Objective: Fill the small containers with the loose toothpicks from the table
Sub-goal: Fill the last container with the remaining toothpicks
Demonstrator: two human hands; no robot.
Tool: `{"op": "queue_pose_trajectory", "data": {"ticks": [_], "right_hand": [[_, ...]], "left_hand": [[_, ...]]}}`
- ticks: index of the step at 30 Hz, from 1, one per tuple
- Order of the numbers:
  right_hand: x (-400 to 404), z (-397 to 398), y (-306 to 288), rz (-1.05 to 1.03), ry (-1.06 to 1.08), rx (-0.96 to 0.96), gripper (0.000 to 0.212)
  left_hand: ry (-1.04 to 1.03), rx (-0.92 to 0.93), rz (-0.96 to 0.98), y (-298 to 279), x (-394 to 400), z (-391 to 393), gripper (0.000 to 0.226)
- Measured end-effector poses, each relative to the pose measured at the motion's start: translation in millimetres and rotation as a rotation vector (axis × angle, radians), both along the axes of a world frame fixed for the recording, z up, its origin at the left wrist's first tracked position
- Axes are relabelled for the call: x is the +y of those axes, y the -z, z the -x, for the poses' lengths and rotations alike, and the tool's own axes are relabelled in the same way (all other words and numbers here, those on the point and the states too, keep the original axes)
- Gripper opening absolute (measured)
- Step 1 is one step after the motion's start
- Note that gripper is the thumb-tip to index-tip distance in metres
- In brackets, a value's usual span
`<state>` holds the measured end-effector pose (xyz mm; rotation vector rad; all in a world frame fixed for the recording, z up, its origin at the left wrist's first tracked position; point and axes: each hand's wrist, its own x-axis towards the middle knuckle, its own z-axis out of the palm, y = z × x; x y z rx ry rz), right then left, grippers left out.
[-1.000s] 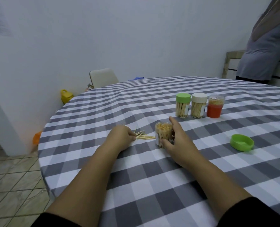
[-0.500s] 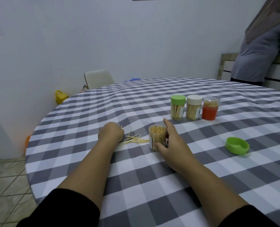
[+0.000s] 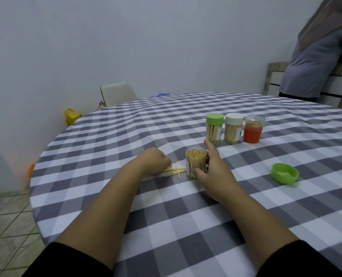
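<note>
An open clear container, packed with toothpicks, stands on the checked tablecloth. My right hand grips it from the right, thumb low on its front and index finger raised behind it. To its left lies a small heap of loose toothpicks. My left hand rests over the heap's left end with fingers curled down onto the sticks; whether any are pinched is hidden. Behind stand a green-lidded container, a white-lidded container and a red container, all holding toothpicks.
A loose green lid lies upside down to the right. A white chair stands at the table's far left edge, a yellow object on the floor beside it. A person in grey stands at a counter back right.
My left hand has drawn the loose toothpicks closer together beside the open container. My right hand has kept its hold on the container. The camera has shifted slightly.
</note>
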<state>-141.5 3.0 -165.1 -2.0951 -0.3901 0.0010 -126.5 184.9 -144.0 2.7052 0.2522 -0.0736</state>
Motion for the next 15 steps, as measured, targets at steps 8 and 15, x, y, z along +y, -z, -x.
{"op": "queue_pose_trajectory", "data": {"ticks": [8,15], "right_hand": [[-3.2,2.2,-1.7,-0.004,0.022,-0.005,0.087],[-2.4,2.7,-2.8,-0.014,0.025,0.011,0.085]], "left_hand": [[0.028,0.040,-0.027,2.0,-14.2,5.1,0.036],[0.128,0.078,-0.419,-2.0,-22.0,11.5,0.032]]}}
